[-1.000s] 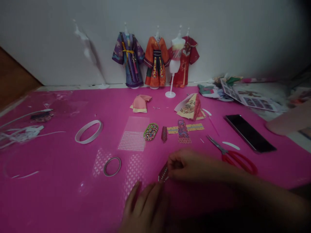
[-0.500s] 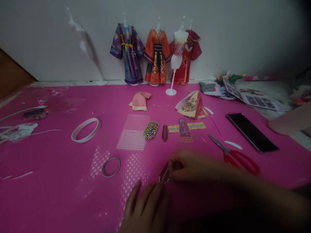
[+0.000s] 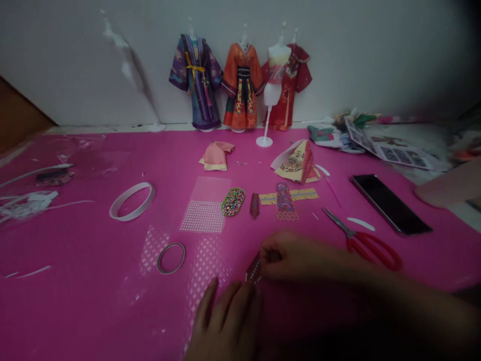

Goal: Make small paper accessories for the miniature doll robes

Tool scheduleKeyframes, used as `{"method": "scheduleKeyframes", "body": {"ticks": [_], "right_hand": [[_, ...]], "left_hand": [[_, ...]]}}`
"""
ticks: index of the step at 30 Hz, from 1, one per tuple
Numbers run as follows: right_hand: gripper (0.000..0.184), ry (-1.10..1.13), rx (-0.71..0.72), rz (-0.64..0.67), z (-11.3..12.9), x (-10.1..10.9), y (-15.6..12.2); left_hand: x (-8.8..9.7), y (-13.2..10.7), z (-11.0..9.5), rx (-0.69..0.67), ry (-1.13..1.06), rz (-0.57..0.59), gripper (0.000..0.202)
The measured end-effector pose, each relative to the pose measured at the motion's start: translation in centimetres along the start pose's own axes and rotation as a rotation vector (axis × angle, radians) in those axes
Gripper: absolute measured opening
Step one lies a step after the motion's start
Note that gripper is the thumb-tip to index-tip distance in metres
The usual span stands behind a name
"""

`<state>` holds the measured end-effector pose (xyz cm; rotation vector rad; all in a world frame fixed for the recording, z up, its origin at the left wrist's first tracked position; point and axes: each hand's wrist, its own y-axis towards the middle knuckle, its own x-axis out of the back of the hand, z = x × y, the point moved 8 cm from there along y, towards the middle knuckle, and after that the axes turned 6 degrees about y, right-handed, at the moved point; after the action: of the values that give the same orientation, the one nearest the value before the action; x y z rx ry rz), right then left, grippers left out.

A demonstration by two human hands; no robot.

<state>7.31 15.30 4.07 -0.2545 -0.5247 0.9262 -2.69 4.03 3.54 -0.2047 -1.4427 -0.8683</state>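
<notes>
A dark red pointed fabric piece (image 3: 253,269) with a row of small shiny stones lies on the pink mat, partly covered by my hands. My right hand (image 3: 287,256) is closed over its right side, fingers curled in a pinch; whatever sits between the fingertips is hidden. My left hand (image 3: 226,318) rests open and flat on the mat, its fingertips at the piece's lower edge. Just beyond are a sheet of pearl-like stones (image 3: 203,216), a green tray of coloured beads (image 3: 233,201) and a small red fabric tab (image 3: 254,206).
Scissors with red handles (image 3: 370,245) and a phone (image 3: 391,204) lie to the right. Two tape rolls, one wide (image 3: 133,216) and one narrow (image 3: 183,258), sit left. Doll dresses (image 3: 243,90) on stands line the wall. A yellow patterned strip (image 3: 306,194) lies mid-mat.
Almost nothing differs. Both hands keep their places at the dark red fabric piece, and the view has shifted very slightly.
</notes>
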Motion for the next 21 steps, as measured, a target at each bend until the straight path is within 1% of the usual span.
{"method": "scheduleKeyframes", "body": {"ticks": [17, 21], "right_hand": [[0.008, -0.022, 0.014, -0.028, -0.19, 0.01, 0.03], [0.007, -0.036, 0.012, -0.043, -0.25, 0.02, 0.06]], "left_hand": [[0.11, 0.19, 0.00, 0.008, -0.019, 0.008, 0.044], [0.14, 0.28, 0.21, 0.063, -0.041, 0.002, 0.041]]}}
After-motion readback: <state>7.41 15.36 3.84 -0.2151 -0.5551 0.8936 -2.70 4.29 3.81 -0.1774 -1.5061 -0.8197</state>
